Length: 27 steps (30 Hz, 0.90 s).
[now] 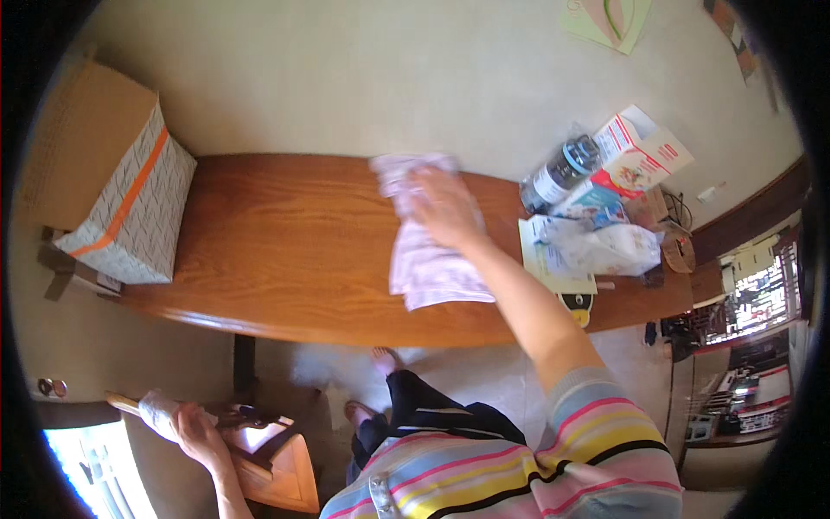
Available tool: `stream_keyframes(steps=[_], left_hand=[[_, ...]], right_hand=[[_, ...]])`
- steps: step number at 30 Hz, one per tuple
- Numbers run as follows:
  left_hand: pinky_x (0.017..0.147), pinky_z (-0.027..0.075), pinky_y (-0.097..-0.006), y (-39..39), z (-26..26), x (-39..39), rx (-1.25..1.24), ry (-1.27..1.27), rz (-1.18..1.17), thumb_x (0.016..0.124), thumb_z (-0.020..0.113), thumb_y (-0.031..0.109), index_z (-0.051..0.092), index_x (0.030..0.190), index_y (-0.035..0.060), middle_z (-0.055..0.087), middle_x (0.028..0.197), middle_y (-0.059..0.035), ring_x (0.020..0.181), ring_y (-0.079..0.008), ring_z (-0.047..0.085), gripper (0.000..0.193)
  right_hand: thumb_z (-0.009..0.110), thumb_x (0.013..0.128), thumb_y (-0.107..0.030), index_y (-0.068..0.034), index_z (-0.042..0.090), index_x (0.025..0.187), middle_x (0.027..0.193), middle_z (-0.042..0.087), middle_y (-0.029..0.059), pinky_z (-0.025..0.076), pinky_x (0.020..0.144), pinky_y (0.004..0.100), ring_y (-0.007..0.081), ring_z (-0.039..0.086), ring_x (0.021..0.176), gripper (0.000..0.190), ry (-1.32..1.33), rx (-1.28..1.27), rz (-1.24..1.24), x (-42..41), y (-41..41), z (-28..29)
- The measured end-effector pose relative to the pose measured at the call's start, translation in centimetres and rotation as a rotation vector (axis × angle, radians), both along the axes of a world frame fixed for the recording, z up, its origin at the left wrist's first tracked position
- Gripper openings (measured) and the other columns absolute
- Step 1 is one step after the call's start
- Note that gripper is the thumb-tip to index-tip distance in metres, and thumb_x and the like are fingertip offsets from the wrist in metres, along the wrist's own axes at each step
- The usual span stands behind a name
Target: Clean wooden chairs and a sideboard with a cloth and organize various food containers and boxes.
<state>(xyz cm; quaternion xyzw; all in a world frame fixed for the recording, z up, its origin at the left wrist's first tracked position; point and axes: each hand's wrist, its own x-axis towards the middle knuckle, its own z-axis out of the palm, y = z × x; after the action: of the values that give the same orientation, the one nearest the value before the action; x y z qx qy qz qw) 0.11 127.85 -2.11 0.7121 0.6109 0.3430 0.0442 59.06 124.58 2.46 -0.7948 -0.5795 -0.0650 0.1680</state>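
My right hand lies spread on a pink cloth, which rests crumpled on a wooden tabletop and reaches to its wall-side edge. The hand is slightly blurred. Low at the left, my left hand is curled around a whitish plastic wrap or bag beside a wooden chair; whether the fingers also grip the wood beneath cannot be told.
A large patterned cardboard box stands at the table's left end. At the right are a dark bottle, an opened carton, a plastic bag, papers and a tape roll.
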Motion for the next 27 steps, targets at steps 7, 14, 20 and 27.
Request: stream_keyframes(steps=[7, 14, 20, 27], left_hand=[[0.09, 0.047, -0.044, 0.2, 0.5, 0.0, 0.019, 0.085, -0.034, 0.073, 0.06, 0.002, 0.068, 0.095, 0.005, 0.065, 0.095, -0.0103, 0.102, -0.0317, 0.058, 0.023], [0.087, 0.047, -0.0441, 0.3, -0.1, -0.9, -0.037, 0.104, -0.031, 0.075, 0.06, 0.002, 0.07, 0.087, 0.0049, 0.065, 0.09, -0.0094, 0.097, -0.0309, 0.058, 0.016], [0.093, 0.044, -0.0461, 1.7, -1.6, -2.0, 0.015, 0.215, -0.08, 0.075, 0.066, 0.001, 0.07, 0.084, 0.0047, 0.068, 0.094, -0.0123, 0.099, -0.0325, 0.057, 0.01], [0.107, 0.034, -0.0552, 1.5, -1.8, -1.8, -0.076, 0.249, 0.07, 0.066, 0.071, 0.008, 0.07, 0.076, 0.0076, 0.067, 0.099, -0.0146, 0.115, -0.0385, 0.053, 0.01]], right_hand=[[0.044, 0.097, -0.057, -0.009, 0.03, 0.155, 0.162, 0.023, 0.02, 0.006, 0.122, 0.0548, 0.037, 0.014, 0.151, 0.077, 0.134, -0.192, -0.462, -5.3, -0.9, -1.0], [0.047, 0.097, -0.04, -0.006, 0.037, 0.151, 0.161, 0.024, 0.0217, 0.006, 0.122, 0.0544, 0.0382, 0.015, 0.151, 0.064, 0.113, 0.263, 0.237, -30.9, 9.9, -2.0], [0.053, 0.095, -0.034, -0.014, 0.053, 0.138, 0.154, 0.039, 0.0096, 0.026, 0.116, 0.0496, 0.0297, 0.031, 0.144, 0.047, 0.227, 0.048, 0.373, -23.2, 1.8, -0.9], [0.061, 0.091, -0.031, -0.008, 0.05, 0.142, 0.152, 0.042, 0.0172, 0.029, 0.117, 0.0495, 0.0352, 0.037, 0.142, 0.057, -0.084, 0.018, 0.018, -8.7, -18.8, 0.4]])
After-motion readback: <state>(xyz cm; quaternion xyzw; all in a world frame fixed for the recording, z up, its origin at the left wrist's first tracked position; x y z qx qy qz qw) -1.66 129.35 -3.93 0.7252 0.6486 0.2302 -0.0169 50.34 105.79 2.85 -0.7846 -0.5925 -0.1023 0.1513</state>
